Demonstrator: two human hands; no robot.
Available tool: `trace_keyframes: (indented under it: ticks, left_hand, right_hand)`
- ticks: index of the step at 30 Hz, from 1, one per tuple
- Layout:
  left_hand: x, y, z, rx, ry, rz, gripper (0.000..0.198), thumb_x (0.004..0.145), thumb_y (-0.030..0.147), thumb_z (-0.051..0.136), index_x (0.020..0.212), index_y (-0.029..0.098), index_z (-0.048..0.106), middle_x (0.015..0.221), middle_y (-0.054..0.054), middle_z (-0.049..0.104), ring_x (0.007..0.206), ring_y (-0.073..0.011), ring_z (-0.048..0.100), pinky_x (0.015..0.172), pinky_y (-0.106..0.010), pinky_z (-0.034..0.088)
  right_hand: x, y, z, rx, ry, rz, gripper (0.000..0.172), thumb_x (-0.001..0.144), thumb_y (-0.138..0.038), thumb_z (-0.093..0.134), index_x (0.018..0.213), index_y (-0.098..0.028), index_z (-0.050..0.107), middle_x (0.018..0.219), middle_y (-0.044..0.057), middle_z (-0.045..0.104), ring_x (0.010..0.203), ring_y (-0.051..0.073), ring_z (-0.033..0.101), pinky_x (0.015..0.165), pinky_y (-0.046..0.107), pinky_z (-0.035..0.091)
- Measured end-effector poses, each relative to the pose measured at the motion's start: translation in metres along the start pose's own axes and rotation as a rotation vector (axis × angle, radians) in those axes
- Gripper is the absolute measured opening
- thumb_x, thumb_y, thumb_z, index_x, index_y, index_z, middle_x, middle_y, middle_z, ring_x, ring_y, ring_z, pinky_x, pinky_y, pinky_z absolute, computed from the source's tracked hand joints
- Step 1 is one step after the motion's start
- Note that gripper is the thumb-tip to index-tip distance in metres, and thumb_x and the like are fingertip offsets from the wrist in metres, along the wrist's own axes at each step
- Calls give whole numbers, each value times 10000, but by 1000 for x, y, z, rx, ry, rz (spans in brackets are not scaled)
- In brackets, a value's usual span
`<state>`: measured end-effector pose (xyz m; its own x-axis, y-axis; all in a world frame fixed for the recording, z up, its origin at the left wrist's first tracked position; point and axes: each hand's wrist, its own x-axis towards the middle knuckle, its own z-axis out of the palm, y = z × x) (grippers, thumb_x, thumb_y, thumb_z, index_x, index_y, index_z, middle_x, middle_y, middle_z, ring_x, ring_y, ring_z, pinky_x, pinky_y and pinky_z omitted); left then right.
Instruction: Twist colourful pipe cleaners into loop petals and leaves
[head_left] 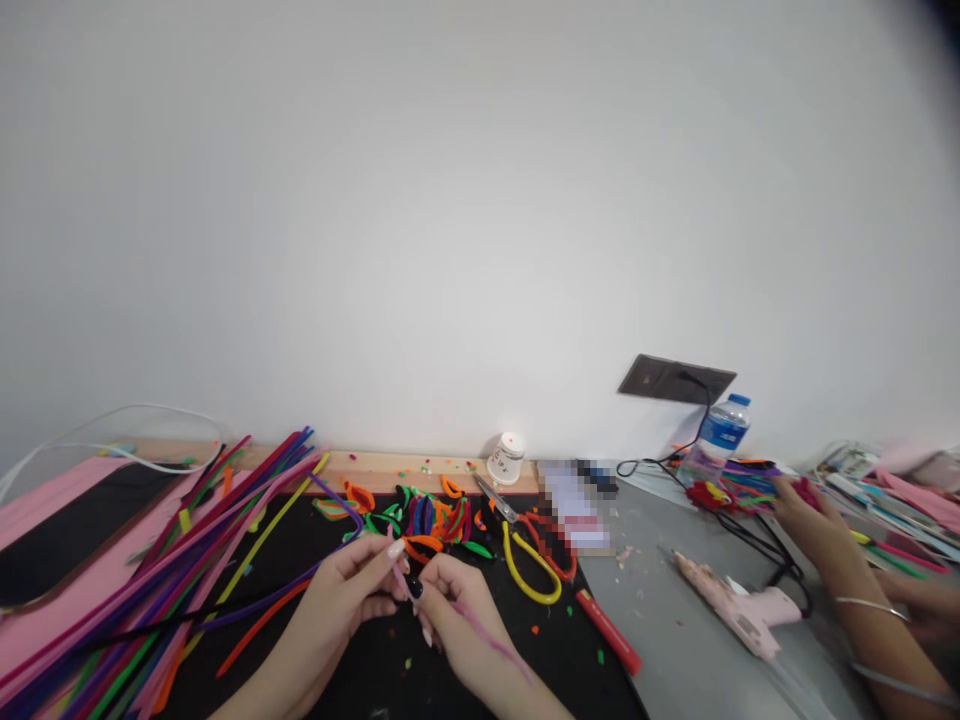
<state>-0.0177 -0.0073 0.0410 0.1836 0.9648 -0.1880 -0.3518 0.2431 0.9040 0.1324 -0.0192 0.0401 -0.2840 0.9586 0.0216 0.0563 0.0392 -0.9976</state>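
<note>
Between my two hands runs a pink pipe cleaner [480,628], its loose end trailing back over my right wrist. My left hand [352,590] pinches one end of it between thumb and forefinger. Close beside, my right hand [457,605] grips the same stem with thumb and fingers. Just beyond my fingertips lies a pile of bent, multicoloured pipe cleaner pieces [431,515] on the black mat [360,670]. Scissors with yellow and red handles [529,575] rest to the right of the pile.
Long pipe cleaners [172,600] heap at left, near a dark phone-like slab [82,530]. Behind stands an upturned paper cup [506,460]. Rightward are a red-handled tool [609,632], a pink glue gun [739,605], a water bottle [720,435] and a co-worker's hand [817,530].
</note>
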Motion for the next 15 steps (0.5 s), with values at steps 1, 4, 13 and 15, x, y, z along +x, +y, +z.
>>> trace_keyframes:
  ticks: [1, 4, 13, 15]
  left_hand:
    - [0, 1, -1, -2, 21, 9, 263, 662, 402, 692, 632, 150, 624, 533, 22, 602, 503, -86, 538, 489, -168, 440]
    - [0, 4, -3, -8, 77, 18, 269, 627, 409, 711, 673, 153, 641, 533, 25, 593, 502, -92, 532, 484, -173, 440]
    - [-1, 3, -5, 83, 102, 103, 263, 672, 408, 672, 620, 162, 597, 518, 47, 544, 497, -81, 479, 484, -165, 407]
    - [0, 1, -5, 139, 78, 117, 312, 670, 435, 662, 563, 159, 564, 456, 58, 508, 437, -69, 438, 443, -157, 368]
  right_hand:
    - [0, 1, 0, -11, 0, 3, 260, 804, -332, 539, 624, -155, 478, 434, -74, 421, 380, 46, 337, 383, 159, 233]
    - [0, 6, 3, 3, 3, 45, 248, 793, -323, 549, 624, -155, 484, 413, -79, 421, 354, 43, 332, 363, 153, 230]
    - [2, -2, 2, 515, 121, 51, 224, 642, -215, 724, 761, -114, 563, 594, 31, 649, 447, 95, 555, 433, 187, 430]
    - [2, -4, 1, 608, 130, 42, 226, 638, -214, 736, 757, -110, 574, 603, 38, 653, 458, 93, 558, 444, 189, 438]
